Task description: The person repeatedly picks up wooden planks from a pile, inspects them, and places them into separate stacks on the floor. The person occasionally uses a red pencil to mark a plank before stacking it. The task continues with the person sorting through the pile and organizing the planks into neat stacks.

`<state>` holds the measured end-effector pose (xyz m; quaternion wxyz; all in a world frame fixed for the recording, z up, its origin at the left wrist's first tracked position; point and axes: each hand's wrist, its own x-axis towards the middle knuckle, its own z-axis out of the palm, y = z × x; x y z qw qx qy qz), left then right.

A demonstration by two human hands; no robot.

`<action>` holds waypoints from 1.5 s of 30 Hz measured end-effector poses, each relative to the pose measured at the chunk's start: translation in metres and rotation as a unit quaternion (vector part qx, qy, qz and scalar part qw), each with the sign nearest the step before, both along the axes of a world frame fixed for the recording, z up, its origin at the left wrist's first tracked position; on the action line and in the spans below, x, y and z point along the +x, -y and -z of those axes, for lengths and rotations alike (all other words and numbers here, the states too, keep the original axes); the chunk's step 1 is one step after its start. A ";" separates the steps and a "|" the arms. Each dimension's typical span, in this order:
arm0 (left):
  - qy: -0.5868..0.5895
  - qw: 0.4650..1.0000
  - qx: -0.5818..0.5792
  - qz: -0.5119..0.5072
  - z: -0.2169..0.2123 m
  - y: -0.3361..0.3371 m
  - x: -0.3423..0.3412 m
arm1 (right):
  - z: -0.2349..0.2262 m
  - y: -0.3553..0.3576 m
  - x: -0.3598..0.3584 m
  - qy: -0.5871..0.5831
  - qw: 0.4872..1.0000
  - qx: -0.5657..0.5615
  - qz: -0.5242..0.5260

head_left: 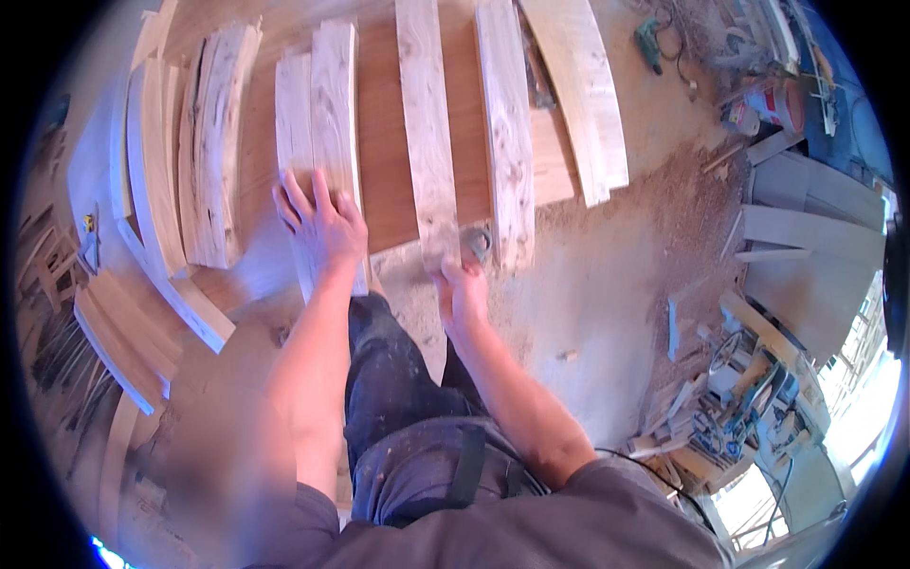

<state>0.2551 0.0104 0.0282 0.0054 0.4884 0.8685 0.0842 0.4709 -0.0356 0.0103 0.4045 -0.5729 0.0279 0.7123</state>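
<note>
My left hand [327,228] lies with fingers spread across two pale wooden planks set side by side, the left plank [294,123] and the slightly taller right plank [334,95]. My right hand [463,292] is closed at the near end of a long narrow board [425,123], thumb and fingers pressed together on it. That board runs away from me over a brown panel [379,190]. Just right of it rests a thick knotty plank [507,142]. A small round grey object [477,244] shows between the board's end and this plank; its kind is unclear.
More planks [218,142] lie stacked at the left, some with rough edges. A wide pale board [578,95] slants at the far right of the panel. A green power tool [648,45] sits on the dusty floor. Offcuts and tools [749,389] are heaped at the right.
</note>
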 end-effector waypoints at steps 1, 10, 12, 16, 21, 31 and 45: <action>0.000 1.000 0.005 0.000 0.000 0.000 -0.002 | -0.006 0.001 0.000 0.002 1.000 0.000 -0.003; 0.030 0.999 0.017 -0.013 -0.007 -0.002 0.000 | -0.015 0.019 0.101 -0.010 0.987 -0.124 0.100; 0.027 0.999 0.016 -0.013 -0.007 -0.003 -0.001 | -0.013 -0.003 0.109 -0.046 0.980 -0.115 0.156; 0.025 1.000 0.015 -0.008 -0.008 -0.002 -0.002 | -0.030 -0.042 0.095 -0.100 0.979 -0.082 0.154; 0.022 1.000 0.018 -0.005 -0.006 -0.001 0.000 | -0.032 -0.045 0.098 -0.119 0.974 -0.072 0.180; 0.001 1.000 0.012 -0.003 -0.005 -0.004 0.001 | -0.039 -0.056 0.117 0.122 0.987 0.086 -0.059; -0.034 0.999 0.025 0.011 0.006 0.000 -0.002 | -0.042 -0.053 0.109 0.432 0.877 0.158 -0.138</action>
